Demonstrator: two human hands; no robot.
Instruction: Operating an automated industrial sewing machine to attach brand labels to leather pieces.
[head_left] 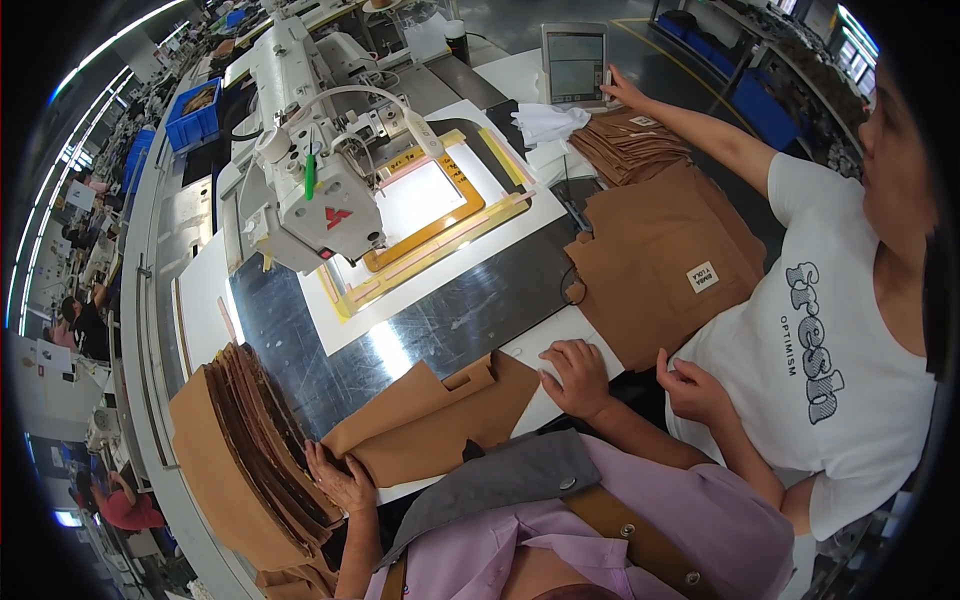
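My left hand (340,480) rests with fingers apart at the left end of a brown fabric piece (430,425), beside a tall stack of brown pieces (225,455). My right hand (575,380) lies on the white board (535,340) to the right of that piece, fingers apart and slightly bent, holding nothing. The fabric piece has a folded upper edge and lies at the near edge of the steel table (430,290).
A sewing machine (300,180) stands over yellow frames (420,240). At right, a co-worker (830,330) reaches to a screen (572,60), near brown stacks (665,250). A blue crate (195,110) stands back left. Other workers (120,505) are at far left.
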